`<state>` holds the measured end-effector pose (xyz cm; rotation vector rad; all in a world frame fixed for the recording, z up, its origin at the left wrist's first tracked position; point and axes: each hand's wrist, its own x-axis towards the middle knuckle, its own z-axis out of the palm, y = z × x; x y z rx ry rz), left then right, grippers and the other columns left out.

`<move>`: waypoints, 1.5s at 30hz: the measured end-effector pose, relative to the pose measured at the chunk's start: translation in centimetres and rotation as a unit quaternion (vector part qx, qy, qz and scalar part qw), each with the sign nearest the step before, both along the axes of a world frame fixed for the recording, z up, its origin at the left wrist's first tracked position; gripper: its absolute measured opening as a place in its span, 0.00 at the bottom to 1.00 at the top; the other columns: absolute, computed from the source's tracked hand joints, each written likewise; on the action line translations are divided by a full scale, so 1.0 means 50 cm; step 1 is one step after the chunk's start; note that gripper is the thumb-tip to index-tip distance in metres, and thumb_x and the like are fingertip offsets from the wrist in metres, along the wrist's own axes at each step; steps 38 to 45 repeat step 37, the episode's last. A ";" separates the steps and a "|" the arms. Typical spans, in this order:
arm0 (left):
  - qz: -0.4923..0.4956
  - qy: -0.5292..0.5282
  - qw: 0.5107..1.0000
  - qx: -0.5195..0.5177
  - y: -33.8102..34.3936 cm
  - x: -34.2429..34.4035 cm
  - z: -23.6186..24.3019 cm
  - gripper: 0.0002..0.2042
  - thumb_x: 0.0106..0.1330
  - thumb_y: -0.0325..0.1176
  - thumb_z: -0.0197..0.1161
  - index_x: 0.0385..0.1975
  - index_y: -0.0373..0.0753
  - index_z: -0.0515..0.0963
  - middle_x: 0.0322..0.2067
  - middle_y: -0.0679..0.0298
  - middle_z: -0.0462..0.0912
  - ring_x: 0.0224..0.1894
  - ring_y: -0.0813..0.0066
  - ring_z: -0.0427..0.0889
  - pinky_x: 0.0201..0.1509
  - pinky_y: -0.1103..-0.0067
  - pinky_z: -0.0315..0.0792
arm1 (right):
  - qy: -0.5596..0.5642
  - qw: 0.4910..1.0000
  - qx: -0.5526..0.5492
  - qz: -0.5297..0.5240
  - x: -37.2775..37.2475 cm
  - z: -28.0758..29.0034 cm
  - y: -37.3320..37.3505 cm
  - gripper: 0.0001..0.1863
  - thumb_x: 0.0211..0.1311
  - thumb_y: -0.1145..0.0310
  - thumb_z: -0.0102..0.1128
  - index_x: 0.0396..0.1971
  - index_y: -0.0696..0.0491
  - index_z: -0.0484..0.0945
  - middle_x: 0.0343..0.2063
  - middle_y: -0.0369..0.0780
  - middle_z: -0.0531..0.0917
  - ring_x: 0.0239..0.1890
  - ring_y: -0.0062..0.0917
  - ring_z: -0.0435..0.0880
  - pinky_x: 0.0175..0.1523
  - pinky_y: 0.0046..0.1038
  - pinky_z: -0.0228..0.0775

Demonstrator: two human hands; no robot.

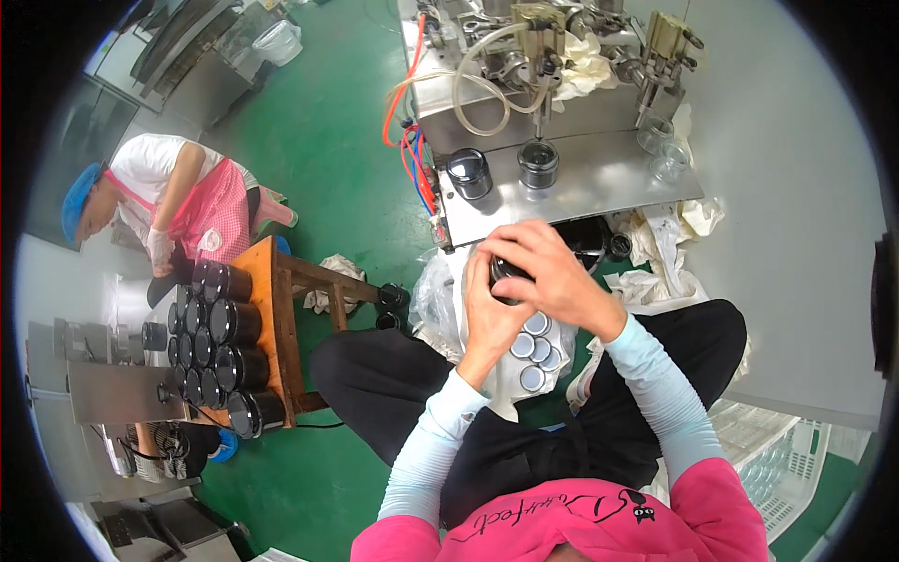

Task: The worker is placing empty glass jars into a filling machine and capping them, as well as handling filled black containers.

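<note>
Over my lap, my left hand (490, 314) and my right hand (554, 270) are closed around a dark jar (507, 272). The left wraps its near left side, while the right lies across its top and right side; my fingers hide most of it. Just below the hands, several round lids (535, 347) with pale faces lie on white plastic between my knees. Beyond them, a dark jar (538, 167) stands under the nozzle of a filling machine (538, 70). Another black-lidded jar (469, 173) stands to its left on the metal ledge (599, 178).
Transparent jars (668, 165) sit at the ledge's right end. Stacked dark jars (220, 337) cover a wooden stool (281, 328) on my left. Behind it sits a co-worker (187, 197) in a blue cap. A white crate (777, 478) stands at right; crumpled cloths (665, 253) lie under the ledge.
</note>
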<state>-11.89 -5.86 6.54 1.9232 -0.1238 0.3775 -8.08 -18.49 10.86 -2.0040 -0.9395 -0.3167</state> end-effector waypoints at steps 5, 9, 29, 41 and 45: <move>-0.151 0.153 0.963 -0.162 0.058 -0.050 0.069 0.29 0.36 0.27 0.69 0.45 0.34 0.69 0.38 0.60 0.75 0.40 0.72 0.75 0.44 0.77 0.69 | -0.045 0.992 -0.037 0.116 -0.035 0.040 0.020 0.14 0.48 0.66 0.57 0.36 0.53 0.76 0.41 0.38 0.75 0.43 0.36 0.69 0.49 0.33 0.63; -0.467 0.084 0.870 -0.131 0.100 -0.083 0.065 0.29 0.30 0.33 0.74 0.38 0.35 0.74 0.34 0.64 0.78 0.35 0.77 0.76 0.39 0.78 0.72 | 0.016 0.900 -0.014 0.436 -0.085 0.125 -0.002 0.09 0.42 0.70 0.61 0.28 0.46 0.79 0.35 0.33 0.77 0.40 0.34 0.74 0.44 0.31 0.66; -0.103 0.086 0.986 -0.097 0.087 -0.105 0.109 0.32 0.32 0.30 0.68 0.44 0.34 0.66 0.40 0.55 0.68 0.44 0.59 0.71 0.49 0.73 0.65 | 0.077 0.994 0.022 0.081 -0.092 0.078 0.066 0.18 0.46 0.65 0.60 0.39 0.57 0.76 0.44 0.44 0.75 0.48 0.37 0.71 0.53 0.32 0.61; -0.014 0.037 0.974 -0.221 0.194 -0.080 0.173 0.41 0.35 0.26 0.73 0.53 0.37 0.57 0.48 0.58 0.64 0.55 0.70 0.64 0.59 0.74 0.58 | 0.289 0.934 0.207 0.020 -0.095 0.022 -0.028 0.36 0.55 0.50 0.54 0.54 0.63 0.62 0.53 0.48 0.67 0.57 0.33 0.65 0.62 0.33 0.50; -0.014 0.037 0.974 -0.221 0.194 -0.080 0.173 0.41 0.35 0.26 0.73 0.53 0.37 0.57 0.48 0.58 0.64 0.55 0.70 0.64 0.59 0.74 0.58 | 0.289 0.934 0.207 0.020 -0.095 0.022 -0.028 0.36 0.55 0.50 0.54 0.54 0.63 0.62 0.53 0.48 0.67 0.57 0.33 0.65 0.62 0.33 0.50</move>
